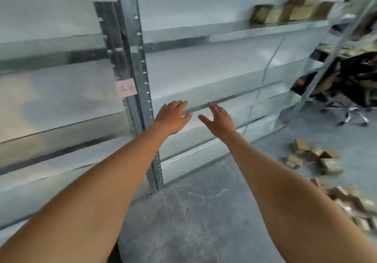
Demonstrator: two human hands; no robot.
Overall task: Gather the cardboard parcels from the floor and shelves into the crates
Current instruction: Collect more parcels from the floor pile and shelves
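Cardboard parcels on the shelf point(289, 10) stacked at about one o'clock, high on a metal shelf board point(234, 30), blurred; more parcels scattered on the floor point(312, 156) at about four o'clock, and a further heap of parcels point(350, 203) lower at the right edge, all well apart from both hands. No crate in view. Left hand point(172, 117) near centre, open, fingers spread and pointing forward, holding nothing, in front of the edge of a bare lower shelf point(214, 91); touching it or not, cannot tell. Right hand point(219, 120) just beside it toward three o'clock, likewise open and empty, thumb out toward the left hand. Both bare forearms reaching in from the bottom corners. Grey upright post point(142, 79) just at nine o'clock of the left hand, with a pink label point(126, 87) on it. Black office chair point(355, 83) at three o'clock beyond the shelving. Grey concrete floor point(193, 222) at six o'clock
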